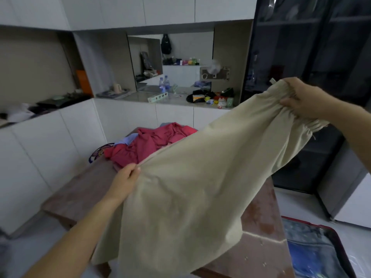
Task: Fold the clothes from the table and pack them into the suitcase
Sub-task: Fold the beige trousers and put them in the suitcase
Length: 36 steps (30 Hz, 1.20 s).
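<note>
The right hand [299, 99], at two o'clock, is closed around the elastic waistband of a beige garment [200, 187]; its opposite edge is pinched by the left hand [126, 179] at eight o'clock. The cloth is held spread above the brown table [80, 187]. Red clothes [152, 142] are heaped at twelve o'clock. An open suitcase [341, 247] is seen at five o'clock, denim [309, 252] inside.

1. The beige garment [200, 187] hides the middle of the surface [84, 189] and the near part of the red clothes [148, 143].
2. The suitcase [321, 253] is cut off by the bottom edge; what lies in it is a blue blur.
3. The right hand [301, 99] has its fingers behind the gathered waistband.
4. The small things in the far niche [212, 97] are too small to name.
5. What stands behind the dark glass cabinet [321, 47] cannot be told.
</note>
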Motion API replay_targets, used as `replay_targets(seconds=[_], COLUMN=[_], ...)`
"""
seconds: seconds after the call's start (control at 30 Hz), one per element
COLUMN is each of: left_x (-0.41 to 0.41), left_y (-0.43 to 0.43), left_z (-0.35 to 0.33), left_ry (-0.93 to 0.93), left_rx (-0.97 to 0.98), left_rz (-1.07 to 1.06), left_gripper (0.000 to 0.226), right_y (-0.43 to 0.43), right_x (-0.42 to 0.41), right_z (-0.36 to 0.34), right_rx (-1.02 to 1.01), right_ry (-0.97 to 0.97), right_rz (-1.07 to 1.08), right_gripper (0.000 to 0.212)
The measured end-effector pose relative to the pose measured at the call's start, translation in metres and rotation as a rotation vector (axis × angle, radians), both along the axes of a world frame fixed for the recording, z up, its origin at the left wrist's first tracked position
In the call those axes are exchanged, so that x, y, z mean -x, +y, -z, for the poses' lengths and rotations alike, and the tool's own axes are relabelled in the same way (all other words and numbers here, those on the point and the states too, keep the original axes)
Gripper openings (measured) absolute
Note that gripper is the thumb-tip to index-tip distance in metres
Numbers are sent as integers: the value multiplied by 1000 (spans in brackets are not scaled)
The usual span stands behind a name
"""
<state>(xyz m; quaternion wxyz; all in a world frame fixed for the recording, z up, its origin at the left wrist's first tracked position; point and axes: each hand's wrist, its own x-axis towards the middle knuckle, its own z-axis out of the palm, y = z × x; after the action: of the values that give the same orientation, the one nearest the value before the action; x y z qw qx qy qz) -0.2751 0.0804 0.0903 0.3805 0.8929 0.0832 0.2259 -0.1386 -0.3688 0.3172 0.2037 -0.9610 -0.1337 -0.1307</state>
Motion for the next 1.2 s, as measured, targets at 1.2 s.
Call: replay_targets(seconds=[1.2], left_x=[-253], left_y=[-85], left_z=[168], left_ry=[14], left_rx=[-613], left_rz=[611], left_gripper=[34], right_y=[25], right_x=[-295], right_z=[286], right_rx=[554], right_ry=[225], right_rz=[61], right_gripper=[32])
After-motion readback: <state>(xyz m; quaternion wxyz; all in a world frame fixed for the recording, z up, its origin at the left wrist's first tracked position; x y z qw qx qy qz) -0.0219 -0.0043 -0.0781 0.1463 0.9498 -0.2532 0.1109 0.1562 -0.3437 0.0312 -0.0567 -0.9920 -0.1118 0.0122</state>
